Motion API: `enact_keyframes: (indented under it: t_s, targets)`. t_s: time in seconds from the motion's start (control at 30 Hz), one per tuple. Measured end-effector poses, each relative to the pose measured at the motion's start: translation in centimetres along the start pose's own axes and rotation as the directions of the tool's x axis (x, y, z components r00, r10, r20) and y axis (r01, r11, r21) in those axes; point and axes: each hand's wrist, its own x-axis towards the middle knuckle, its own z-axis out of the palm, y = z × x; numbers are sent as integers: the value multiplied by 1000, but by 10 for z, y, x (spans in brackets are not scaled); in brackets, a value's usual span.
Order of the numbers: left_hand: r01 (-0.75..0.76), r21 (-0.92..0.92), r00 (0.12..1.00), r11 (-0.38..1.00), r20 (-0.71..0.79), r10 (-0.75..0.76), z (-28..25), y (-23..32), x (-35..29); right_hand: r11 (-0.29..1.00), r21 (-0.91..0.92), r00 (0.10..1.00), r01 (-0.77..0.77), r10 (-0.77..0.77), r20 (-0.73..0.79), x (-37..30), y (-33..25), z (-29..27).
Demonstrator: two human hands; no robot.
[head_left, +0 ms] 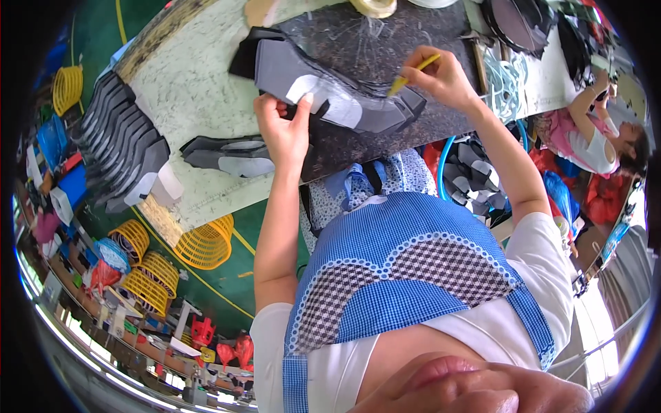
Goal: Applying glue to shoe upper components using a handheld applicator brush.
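Left hand (286, 127) presses down on the stack of dark grey cut fabric pieces (330, 86) lying on the dark speckled slab (385, 41) of the counter (200, 89), thumb and fingers spread over a white paper pattern (323, 100) on top. Right hand (444, 76), just right of the stack, has its grip pinching a yellow pencil (413, 74), tip touching the stack's right end. A roll of tape (373, 7) sits beyond the stack.

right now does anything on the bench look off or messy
Nothing looks damaged or spilled. The left hand presses a white template on a grey piece, and the right hand holds a yellow pencil. The grey stacks lie in orderly fans.
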Motion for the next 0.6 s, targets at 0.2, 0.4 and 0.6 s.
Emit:
enact_keyframes:
  t_s: [0.2, 0.4, 0.6]
  targets:
    - [202, -494, 973, 846, 200, -115, 8, 20, 4, 995, -21, 995, 94, -94, 24, -13, 17, 15]
    - [516, -605, 856, 607, 396, -333, 4, 21, 14, 899, 358, 966, 254, -250, -59, -15, -58, 21]
    - [655, -651, 748, 384, 490, -447, 4, 17, 18, 908, -27, 908, 418, -419, -34, -13, -53, 56]
